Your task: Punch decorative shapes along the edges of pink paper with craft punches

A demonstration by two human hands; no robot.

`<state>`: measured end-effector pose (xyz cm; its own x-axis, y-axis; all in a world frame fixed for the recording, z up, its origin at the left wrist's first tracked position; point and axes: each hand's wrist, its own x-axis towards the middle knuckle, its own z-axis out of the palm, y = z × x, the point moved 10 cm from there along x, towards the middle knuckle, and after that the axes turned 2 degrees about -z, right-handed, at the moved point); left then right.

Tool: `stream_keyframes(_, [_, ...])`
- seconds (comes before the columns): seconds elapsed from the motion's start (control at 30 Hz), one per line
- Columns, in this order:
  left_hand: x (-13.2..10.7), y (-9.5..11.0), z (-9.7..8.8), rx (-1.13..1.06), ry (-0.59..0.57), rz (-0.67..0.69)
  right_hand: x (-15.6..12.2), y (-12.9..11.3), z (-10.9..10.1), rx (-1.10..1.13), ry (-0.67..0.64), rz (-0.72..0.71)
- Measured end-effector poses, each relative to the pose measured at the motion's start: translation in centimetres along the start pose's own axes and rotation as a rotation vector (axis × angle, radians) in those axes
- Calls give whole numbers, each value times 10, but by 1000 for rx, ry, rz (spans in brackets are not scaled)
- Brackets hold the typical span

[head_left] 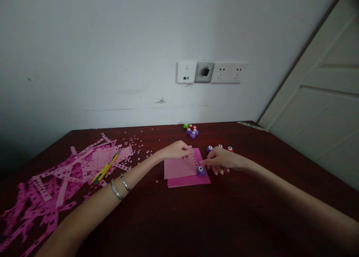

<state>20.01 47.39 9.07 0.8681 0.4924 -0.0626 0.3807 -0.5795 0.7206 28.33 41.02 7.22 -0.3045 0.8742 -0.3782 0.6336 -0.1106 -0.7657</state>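
The light pink sheet (pixel 178 168) lay flat on the dark red table (pixel 157 219). A row of little holes ran down its right side. A darker pink sheet (pixel 190 181) was under it and poked out at its right and near sides. A purple punch (pixel 201 171) with one big eye sat at the near right corner of the light pink sheet.

The left hand (pixel 177 149) was on the far part of the light pink sheet, with its fingers curled in. You could not tell if it pinched the paper or just pressed on it. The right hand (pixel 221 159) was at the right of the light pink sheet, its fingers a bit bent and its pointing finger just by the purple punch. You could not tell if it had hold of anything.

Three more punches (pixel 230 149) peeked out behind the right hand, right of the light pink sheet. A bunch of green, red and purple ones (pixel 193 131) stood past its far side. To its left were a yellow knife (pixel 105 171), lots of pink paper strips (pixel 66 176) and tiny pink bits.
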Motion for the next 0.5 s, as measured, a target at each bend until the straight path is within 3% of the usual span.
stream_keyframes(0.27, [-4,5,28,-91,-224,-248,13,18,19,-61,-156,43])
stream_keyframes(0.5, [-2,3,57,-172,-428,-347,15,20,24,-45,-200,119])
